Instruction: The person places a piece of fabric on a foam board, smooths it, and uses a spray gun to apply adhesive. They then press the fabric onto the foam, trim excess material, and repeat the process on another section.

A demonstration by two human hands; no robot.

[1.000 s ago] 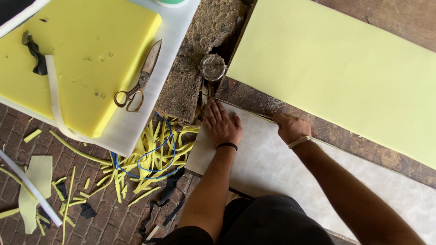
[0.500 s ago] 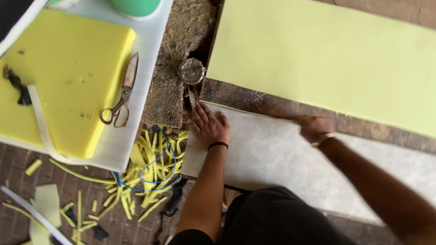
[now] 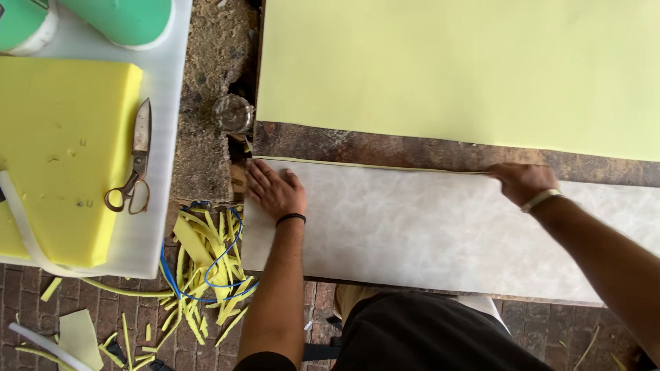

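Showing no labels, signs or screens; possibly two packages, green cylindrical containers (image 3: 120,20) standing at top left, partly cropped.

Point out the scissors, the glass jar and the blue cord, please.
scissors (image 3: 139,148): head view, at the pivot below the blades.
glass jar (image 3: 233,113): head view, its round top.
blue cord (image 3: 206,264): head view, loop among yellow scraps.

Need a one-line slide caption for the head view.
Left hand flat on a pale sheet, right hand at its far edge; scissors lie on yellow foam.
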